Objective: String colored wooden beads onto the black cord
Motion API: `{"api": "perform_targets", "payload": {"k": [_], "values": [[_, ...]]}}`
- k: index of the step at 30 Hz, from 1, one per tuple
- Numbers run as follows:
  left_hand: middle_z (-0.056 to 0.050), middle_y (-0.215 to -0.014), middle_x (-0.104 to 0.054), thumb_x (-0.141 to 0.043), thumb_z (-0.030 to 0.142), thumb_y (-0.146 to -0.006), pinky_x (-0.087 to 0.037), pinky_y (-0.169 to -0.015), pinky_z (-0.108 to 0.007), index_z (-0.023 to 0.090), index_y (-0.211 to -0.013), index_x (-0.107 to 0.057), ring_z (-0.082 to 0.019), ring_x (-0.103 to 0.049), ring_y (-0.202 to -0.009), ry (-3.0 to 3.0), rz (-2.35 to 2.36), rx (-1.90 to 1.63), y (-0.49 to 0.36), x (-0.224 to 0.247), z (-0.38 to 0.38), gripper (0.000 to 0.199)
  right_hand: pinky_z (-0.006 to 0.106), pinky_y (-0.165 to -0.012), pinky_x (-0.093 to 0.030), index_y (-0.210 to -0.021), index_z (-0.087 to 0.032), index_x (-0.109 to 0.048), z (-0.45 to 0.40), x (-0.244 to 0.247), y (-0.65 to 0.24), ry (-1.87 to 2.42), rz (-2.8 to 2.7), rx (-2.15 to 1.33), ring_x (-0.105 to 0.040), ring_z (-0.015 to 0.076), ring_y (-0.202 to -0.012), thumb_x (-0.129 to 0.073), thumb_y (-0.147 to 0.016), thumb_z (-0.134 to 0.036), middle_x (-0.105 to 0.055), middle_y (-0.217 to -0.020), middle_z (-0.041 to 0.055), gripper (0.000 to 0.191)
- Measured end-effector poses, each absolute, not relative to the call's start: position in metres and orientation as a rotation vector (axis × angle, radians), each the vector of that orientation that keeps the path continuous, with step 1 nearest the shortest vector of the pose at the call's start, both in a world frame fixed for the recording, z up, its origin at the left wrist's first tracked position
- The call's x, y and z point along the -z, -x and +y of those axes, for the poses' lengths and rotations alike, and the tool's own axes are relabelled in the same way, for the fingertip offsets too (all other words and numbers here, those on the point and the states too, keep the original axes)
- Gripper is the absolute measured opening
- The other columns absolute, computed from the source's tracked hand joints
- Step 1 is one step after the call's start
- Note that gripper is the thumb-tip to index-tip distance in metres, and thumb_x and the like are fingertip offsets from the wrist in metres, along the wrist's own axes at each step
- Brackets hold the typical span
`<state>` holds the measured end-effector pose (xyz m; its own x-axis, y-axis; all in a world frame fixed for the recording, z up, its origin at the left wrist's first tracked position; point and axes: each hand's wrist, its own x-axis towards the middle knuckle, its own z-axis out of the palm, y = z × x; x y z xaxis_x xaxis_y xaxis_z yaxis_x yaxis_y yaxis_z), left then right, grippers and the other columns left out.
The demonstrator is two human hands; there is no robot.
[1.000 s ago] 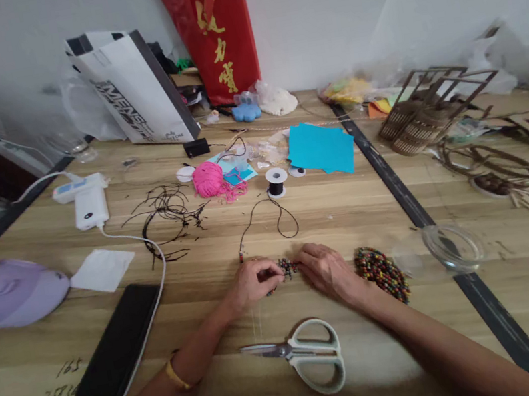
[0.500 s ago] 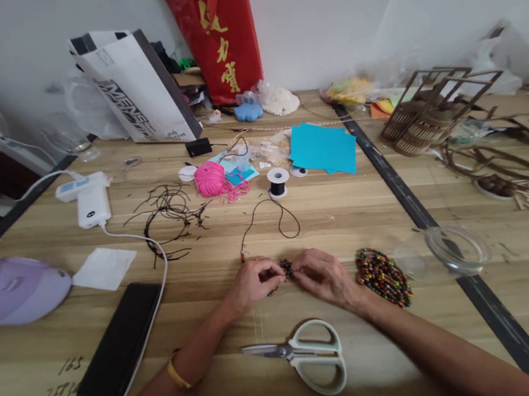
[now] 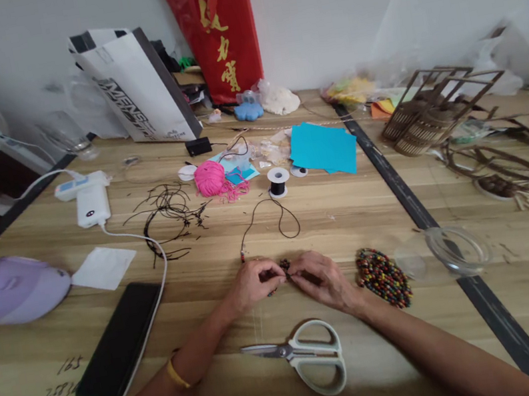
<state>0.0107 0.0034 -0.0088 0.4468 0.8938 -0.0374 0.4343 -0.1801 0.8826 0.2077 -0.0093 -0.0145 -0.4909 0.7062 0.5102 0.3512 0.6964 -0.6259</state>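
My left hand (image 3: 258, 279) is closed in a pinch on a dark beaded cord (image 3: 284, 265). Its beads bunch up between the two hands, and a few more show under the left fingers. My right hand (image 3: 324, 277) pinches at the same bunch, its fingertips nearly meeting the left ones; the exact spot it grips is too small to make out. Black cord (image 3: 265, 202) loops on the table from a white spool (image 3: 278, 183) to beads beside my left hand. Right of my right hand lies a heap of multicoloured beads (image 3: 383, 277). Scissors (image 3: 304, 357) lie nearer to me.
A phone (image 3: 120, 342) and white cable (image 3: 165, 269) lie left, near black cord scraps (image 3: 165, 208). Pink yarn (image 3: 210, 178) and blue sheets (image 3: 324, 147) are farther back. A clear round container (image 3: 457, 249) and woven baskets (image 3: 421, 121) stand on the right.
My right hand has shifted slightly left, bringing its fingertips closer to the left ones at the bead bunch. My left hand has barely moved.
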Motion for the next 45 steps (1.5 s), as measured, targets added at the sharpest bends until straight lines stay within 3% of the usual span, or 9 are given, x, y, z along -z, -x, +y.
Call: {"api": "perform_targets", "payload": {"k": [20, 32, 45], "values": [[-0.003, -0.072, -0.067, -0.063, 0.014, -0.073, -0.044, -0.066, -0.022, 0.013, -0.074, -0.07, -0.013, -0.059, -0.069, -1.863, 1.114, -0.611, -0.0092, 0.0081, 0.0043, 0.007, 0.03, -0.072, -0.049, -0.094, -0.019, -0.061, -0.0097, 0.0124, -0.2055, 0.782, -2.129, -0.609, -0.062, 0.0177, -0.078, -0.05, -0.092, -0.021, -0.067, -0.083, 0.0077, 0.011], [-0.004, -0.073, -0.066, -0.063, 0.013, -0.073, -0.045, -0.063, -0.022, 0.012, -0.075, -0.07, -0.014, -0.059, -0.068, -1.847, 1.113, -0.616, -0.0092, 0.0125, 0.005, 0.008, 0.029, -0.073, -0.05, -0.095, -0.018, -0.061, -0.0094, 0.01, -0.2064, 0.762, -2.131, -0.686, -0.062, 0.0178, -0.083, -0.05, -0.092, -0.023, -0.066, -0.087, 0.0088, 0.012], [-0.004, -0.071, -0.066, -0.063, 0.013, -0.072, -0.044, -0.065, -0.022, 0.012, -0.073, -0.071, -0.013, -0.058, -0.068, -1.812, 1.12, -0.6, -0.0101, 0.0075, 0.0044, 0.007, 0.028, -0.069, -0.051, -0.088, -0.017, -0.061, -0.0099, 0.0119, -0.2051, 0.775, -2.085, -0.733, -0.061, 0.0162, -0.075, -0.052, -0.092, -0.024, -0.066, -0.079, 0.0068, 0.012]]}}
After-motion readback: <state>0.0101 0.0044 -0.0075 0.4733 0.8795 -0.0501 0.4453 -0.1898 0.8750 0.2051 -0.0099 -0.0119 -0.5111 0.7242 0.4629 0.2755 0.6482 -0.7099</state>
